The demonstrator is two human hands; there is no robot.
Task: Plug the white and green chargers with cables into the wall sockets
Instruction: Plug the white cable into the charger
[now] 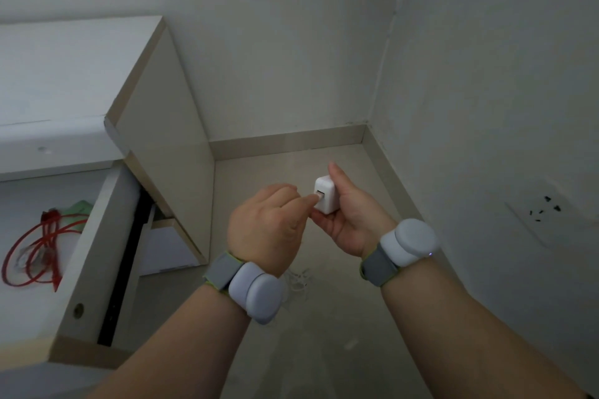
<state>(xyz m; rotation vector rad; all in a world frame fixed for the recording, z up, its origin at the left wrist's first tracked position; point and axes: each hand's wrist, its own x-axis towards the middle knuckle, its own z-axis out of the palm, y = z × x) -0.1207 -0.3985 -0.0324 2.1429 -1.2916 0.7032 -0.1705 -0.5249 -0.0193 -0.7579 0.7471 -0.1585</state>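
1. White charger [325, 199] held over the floor in the room corner, gripped in the right hand [353, 220].
2. Left hand [264, 227] right against it, pinching the white cable [299, 280] at the USB port, apparently seating it.
3. Wall socket [544, 214] off to the right, well apart, empty.
4. Probably the green charger [77, 209], lying untouched in the open drawer [97, 236] beside a red cable [35, 256].
5. Early going: both plug-ins left to do.

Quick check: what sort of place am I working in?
Likely a plain room corner, home or office: a wall socket, skirting board along the floor, and a white cabinet with an open drawer.
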